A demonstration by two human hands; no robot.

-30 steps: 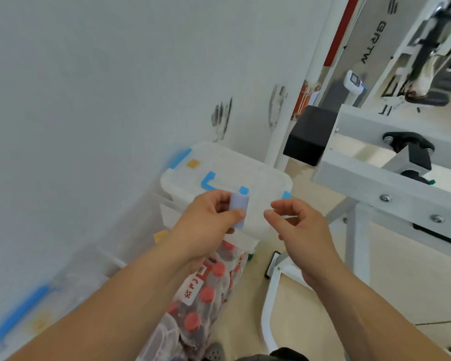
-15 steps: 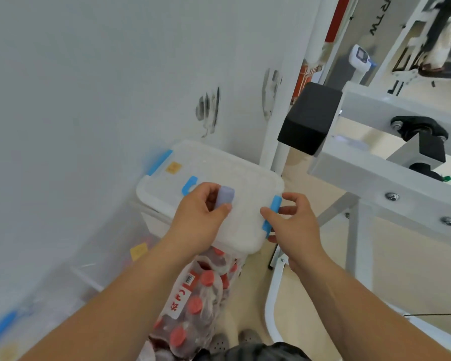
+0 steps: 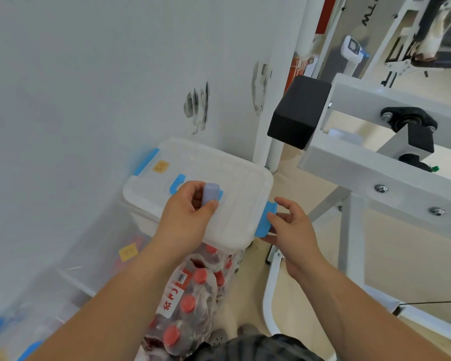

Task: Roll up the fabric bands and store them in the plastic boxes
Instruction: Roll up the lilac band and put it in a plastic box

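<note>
My left hand (image 3: 186,220) pinches a small rolled lilac fabric band (image 3: 209,196) between thumb and fingers, above the lid of a translucent plastic box (image 3: 229,178). The box is closed, with a blue handle on top and blue latches at its ends. My right hand (image 3: 292,230) is at the box's right end, its thumb and fingers curled around the blue latch (image 3: 264,219) there. The box's contents are hidden by the frosted lid.
The box sits on a stack against a white wall (image 3: 89,74). Below it lies a shrink-wrapped pack of red-capped bottles (image 3: 190,303). Another clear bin (image 3: 71,269) stands at the left. A white metal frame with a black pad (image 3: 297,110) crowds the right side.
The view has closed in on the box. My right hand went from empty in the air to gripping the right blue latch. My left hand keeps the rolled band over the lid.
</note>
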